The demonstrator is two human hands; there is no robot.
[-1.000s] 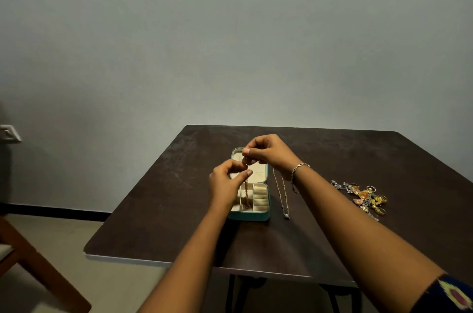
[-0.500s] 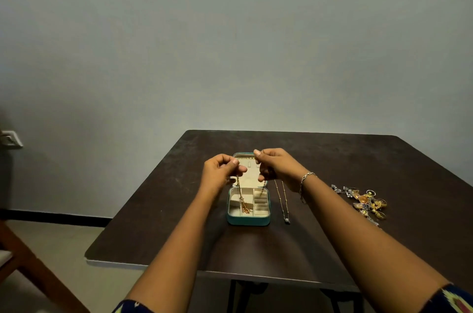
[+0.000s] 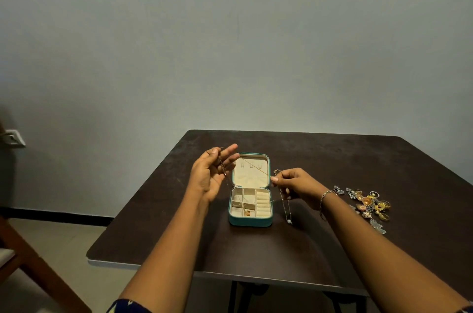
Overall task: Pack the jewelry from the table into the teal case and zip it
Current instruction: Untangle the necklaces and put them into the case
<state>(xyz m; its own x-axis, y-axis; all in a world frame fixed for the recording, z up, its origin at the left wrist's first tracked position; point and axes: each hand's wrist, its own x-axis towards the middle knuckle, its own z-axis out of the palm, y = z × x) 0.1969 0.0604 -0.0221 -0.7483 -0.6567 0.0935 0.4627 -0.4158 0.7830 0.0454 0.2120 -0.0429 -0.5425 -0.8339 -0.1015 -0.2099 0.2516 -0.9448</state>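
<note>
The teal case (image 3: 249, 221) lies open on the dark table (image 3: 332, 156), its cream lid flat behind the divided tray. A thin gold chain (image 3: 256, 167) stretches taut across the lid between my hands. My left hand (image 3: 207, 177) is raised left of the lid and holds one end, with its outer fingers straight. My right hand (image 3: 297, 183) pinches the other end at the lid's right edge. A gold pendant (image 3: 247, 213) sits in a front compartment. A second necklace with a pearl (image 3: 289, 221) lies just right of the case.
A pile of gold and silver jewelry (image 3: 368, 205) lies on the table to the right of my right wrist, which wears a bracelet. A wooden chair (image 3: 28, 259) stands at the lower left, off the table. The table's front edge is near my forearms.
My hands have moved apart from above the lid, the left going left and up, the right going right, pulling the chain out straight. The pendant now lies in the tray.
</note>
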